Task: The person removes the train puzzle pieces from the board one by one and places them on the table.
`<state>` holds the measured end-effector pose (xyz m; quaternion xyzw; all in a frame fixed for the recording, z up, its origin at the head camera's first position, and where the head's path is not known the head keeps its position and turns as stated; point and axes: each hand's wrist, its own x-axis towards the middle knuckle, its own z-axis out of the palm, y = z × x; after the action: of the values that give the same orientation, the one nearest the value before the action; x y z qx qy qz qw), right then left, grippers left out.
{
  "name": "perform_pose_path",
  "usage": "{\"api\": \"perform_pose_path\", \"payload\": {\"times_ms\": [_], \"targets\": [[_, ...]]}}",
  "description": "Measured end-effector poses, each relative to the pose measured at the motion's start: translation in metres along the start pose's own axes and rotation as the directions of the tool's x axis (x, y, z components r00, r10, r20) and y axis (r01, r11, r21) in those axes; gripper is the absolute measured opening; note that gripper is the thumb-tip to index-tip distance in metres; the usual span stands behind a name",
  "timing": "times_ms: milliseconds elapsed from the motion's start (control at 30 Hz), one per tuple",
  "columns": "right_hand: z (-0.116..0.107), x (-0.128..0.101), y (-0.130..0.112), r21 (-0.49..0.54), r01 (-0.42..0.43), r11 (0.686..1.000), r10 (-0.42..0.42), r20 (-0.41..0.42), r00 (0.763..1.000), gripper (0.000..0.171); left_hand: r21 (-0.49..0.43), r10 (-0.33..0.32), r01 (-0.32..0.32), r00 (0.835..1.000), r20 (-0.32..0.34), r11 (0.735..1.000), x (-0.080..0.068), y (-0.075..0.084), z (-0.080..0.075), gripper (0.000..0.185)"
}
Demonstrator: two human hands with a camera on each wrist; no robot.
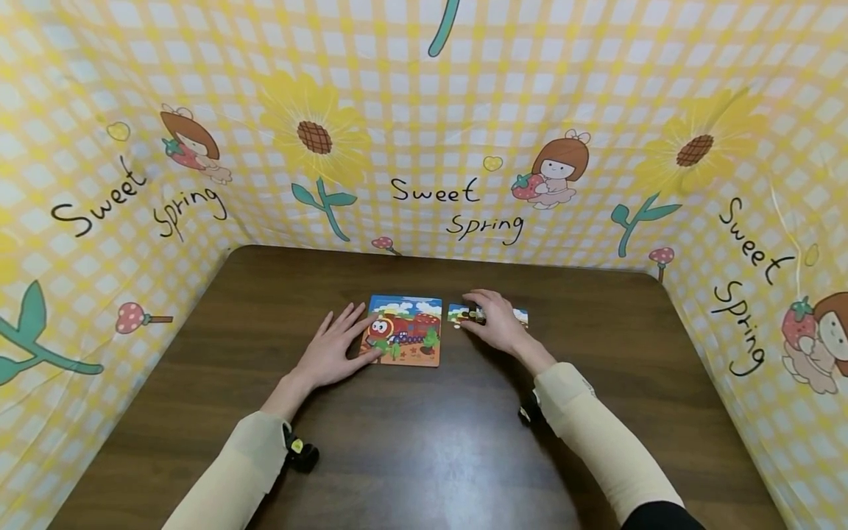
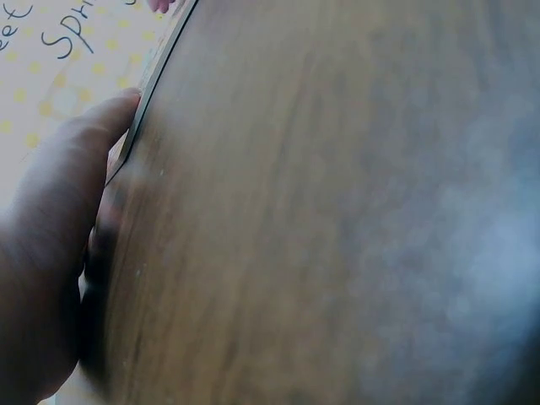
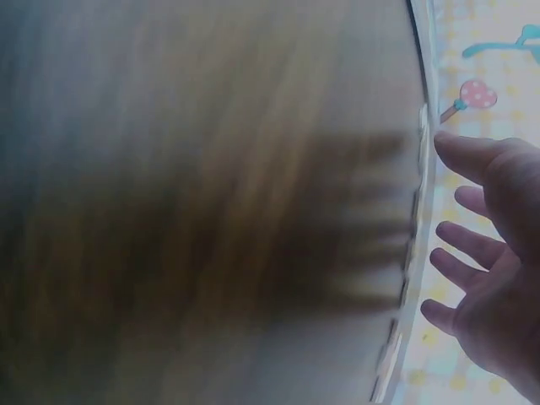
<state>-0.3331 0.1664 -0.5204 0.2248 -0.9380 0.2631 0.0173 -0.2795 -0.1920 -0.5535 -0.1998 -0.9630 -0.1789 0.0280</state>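
A small picture puzzle board (image 1: 405, 331) with a red cartoon train lies flat in the middle of the brown table (image 1: 424, 449). My left hand (image 1: 341, 340) rests flat beside it, straight fingers touching its left edge; in the left wrist view the left hand (image 2: 51, 253) lies against the board's thin edge (image 2: 150, 80). Loose puzzle pieces (image 1: 457, 313) lie just right of the board. My right hand (image 1: 489, 318) lies over them with fingers spread and gripping nothing. The right wrist view shows the right hand (image 3: 485, 270) open beside the pieces' edge (image 3: 420, 181).
Yellow checked cloth (image 1: 424, 147) printed with sunflowers and "Sweet Spring" walls the table at the back and both sides. Bare wood stretches between the puzzle and the table's near edge. Both forearms wear cream sleeves (image 1: 596, 434).
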Motion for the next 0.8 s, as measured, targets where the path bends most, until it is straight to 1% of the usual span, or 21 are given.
{"api": "perform_pose_path", "payload": {"times_ms": [300,500,633,800], "targets": [[0.01,-0.003,-0.03,-0.035,0.038,0.999,-0.038,-0.007,0.999,0.054,-0.002,-0.001,0.001,1.0,0.001,1.0,0.0,0.0,0.0,0.077],[0.019,-0.007,-0.05,-0.055,0.054,0.997,-0.053,0.016,0.998,0.057,0.0,-0.003,0.003,1.0,-0.001,1.0,0.0,0.0,0.002,0.077],[0.025,-0.006,-0.057,-0.077,0.078,0.994,-0.076,0.023,0.997,0.058,-0.004,-0.001,0.001,1.0,-0.001,1.0,0.0,0.0,0.001,0.077],[0.029,-0.004,-0.062,-0.066,0.101,0.993,-0.099,0.03,0.995,0.058,0.001,0.007,-0.007,1.0,-0.004,1.0,0.0,-0.002,0.001,0.078]]}}
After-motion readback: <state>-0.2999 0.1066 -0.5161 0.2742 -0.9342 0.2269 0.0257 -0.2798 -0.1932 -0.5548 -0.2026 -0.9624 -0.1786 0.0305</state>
